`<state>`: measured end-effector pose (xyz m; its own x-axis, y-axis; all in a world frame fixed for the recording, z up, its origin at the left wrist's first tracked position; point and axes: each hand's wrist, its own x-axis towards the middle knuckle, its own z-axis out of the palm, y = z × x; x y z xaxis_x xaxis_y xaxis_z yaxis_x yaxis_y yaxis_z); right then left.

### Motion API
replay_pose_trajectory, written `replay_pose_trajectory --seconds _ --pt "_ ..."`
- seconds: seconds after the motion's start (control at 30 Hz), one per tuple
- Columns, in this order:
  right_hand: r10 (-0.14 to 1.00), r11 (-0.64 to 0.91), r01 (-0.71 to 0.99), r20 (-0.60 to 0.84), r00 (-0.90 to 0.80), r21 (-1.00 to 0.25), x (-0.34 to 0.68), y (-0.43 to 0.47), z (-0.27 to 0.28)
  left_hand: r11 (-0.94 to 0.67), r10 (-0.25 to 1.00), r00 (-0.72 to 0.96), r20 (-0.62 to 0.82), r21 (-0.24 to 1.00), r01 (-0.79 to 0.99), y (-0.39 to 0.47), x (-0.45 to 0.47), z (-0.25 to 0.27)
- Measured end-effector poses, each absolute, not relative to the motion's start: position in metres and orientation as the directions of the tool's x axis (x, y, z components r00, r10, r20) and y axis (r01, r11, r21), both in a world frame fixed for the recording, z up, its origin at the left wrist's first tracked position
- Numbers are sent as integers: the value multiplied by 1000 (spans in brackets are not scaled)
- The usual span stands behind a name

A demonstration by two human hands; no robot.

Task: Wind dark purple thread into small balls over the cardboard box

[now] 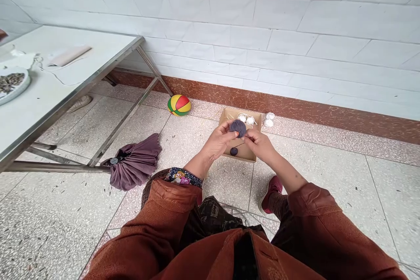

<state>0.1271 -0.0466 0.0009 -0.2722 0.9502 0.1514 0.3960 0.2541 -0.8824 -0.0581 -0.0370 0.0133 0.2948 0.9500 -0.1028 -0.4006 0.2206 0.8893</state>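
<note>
My left hand [219, 141] is closed around a dark grey-purple ball of yarn [238, 128], thumb on its lower side. My right hand [257, 143] is beside the ball, thumb and fingers pinched together on what looks like its yarn strand. Below both hands, an open cardboard box [246, 154] sits on the floor. Inside it lie a smaller dark ball of yarn [234, 151] and white balls of yarn [250, 120] with loose ends. More white yarn balls [268, 122] rest on the floor just right of the box.
A white table [98, 43] with metal legs stands at the left, bearing a dish [24, 83] of dark pieces. A folded purple umbrella [138, 162] leans near its leg. A colourful ball [179, 105] lies near the tiled wall [278, 43]. Someone's shoe [80, 103] shows beneath the table.
</note>
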Motion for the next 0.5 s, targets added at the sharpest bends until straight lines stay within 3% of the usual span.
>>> replay_pose_trajectory --seconds 0.13,0.2,0.33,0.5 --pt "840 391 318 194 -507 -864 125 -56 16 125 986 138 -95 965 -230 -32 -61 9" --pt "829 388 282 198 -524 -877 126 -58 24 97 988 127 -84 990 -101 -32 -61 8" --pt "896 356 236 259 -361 -904 133 -49 31 104 966 238 -101 995 2 -38 -59 9" --pt "946 321 307 290 -145 -896 138 -35 20 150 880 466 -96 986 -79 -47 -59 15"
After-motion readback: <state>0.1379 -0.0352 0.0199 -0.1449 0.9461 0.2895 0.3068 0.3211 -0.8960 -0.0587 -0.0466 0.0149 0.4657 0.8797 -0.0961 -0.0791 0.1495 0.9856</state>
